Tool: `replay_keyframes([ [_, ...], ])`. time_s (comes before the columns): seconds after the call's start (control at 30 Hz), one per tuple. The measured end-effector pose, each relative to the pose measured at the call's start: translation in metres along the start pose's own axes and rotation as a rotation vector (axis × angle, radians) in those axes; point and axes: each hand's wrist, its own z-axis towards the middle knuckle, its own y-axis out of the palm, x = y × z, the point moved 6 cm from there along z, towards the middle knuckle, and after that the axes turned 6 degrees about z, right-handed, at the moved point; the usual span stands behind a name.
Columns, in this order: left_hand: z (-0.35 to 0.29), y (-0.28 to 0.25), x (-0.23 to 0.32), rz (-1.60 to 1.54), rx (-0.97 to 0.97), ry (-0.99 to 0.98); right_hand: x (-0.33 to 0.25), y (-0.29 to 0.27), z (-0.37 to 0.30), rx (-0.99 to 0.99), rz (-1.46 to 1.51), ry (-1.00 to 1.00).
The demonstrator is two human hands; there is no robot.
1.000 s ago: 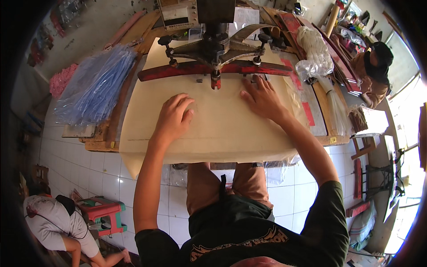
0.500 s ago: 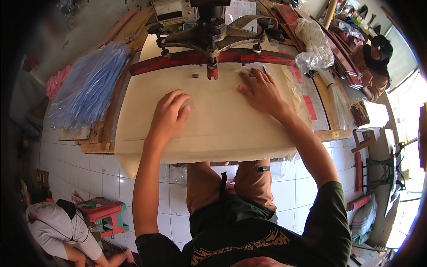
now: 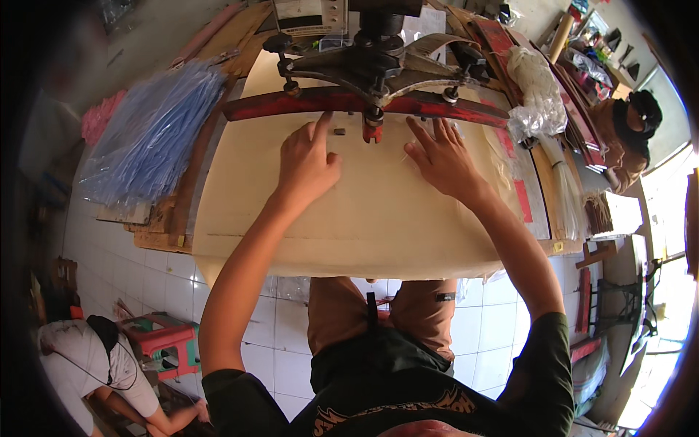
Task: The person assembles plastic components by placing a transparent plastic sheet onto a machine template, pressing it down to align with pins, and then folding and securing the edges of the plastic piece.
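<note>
A wide cream sheet (image 3: 364,197) covers the worktop in front of me and hangs over its near edge. My left hand (image 3: 307,164) is over the sheet, index finger stretched to the red bar (image 3: 291,103) of a press and thumb apart; it holds nothing. To its right, my right hand (image 3: 445,164) lies with fingers spread, tips near the bar's lower edge, also without anything in it. The bar crosses the sheet beneath a dark metal press head (image 3: 378,69). A small dark piece (image 3: 339,132) sits on the sheet beside my left hand.
Bluish clear plastic bags (image 3: 160,138) are piled at the left. A white bundle in plastic (image 3: 537,84) lies at the right, above clear strips (image 3: 562,182). A control box (image 3: 309,18) stands behind the press. One person (image 3: 630,135) is at far right, another (image 3: 87,364) lower left near a stool (image 3: 164,342).
My left hand has moved forward and right, its index finger now reaching the red bar. My right hand stays near the bar. The whole view has shifted slightly.
</note>
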Motion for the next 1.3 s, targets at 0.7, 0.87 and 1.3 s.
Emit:
replay_keyframes([
  [0.7,0.003,0.012,-0.003,-0.035,-0.008,-0.131,-0.043,0.001,0.030,-0.024,0.329,-0.233],
  [0.87,0.002,0.011,-0.004,-0.042,0.014,-0.120,-0.043,0.020,0.049,-0.266,0.318,-0.257],
  [1.3,0.000,0.009,-0.003,-0.027,0.049,-0.109,-0.057,0.021,0.053,-0.123,0.425,-0.373],
])
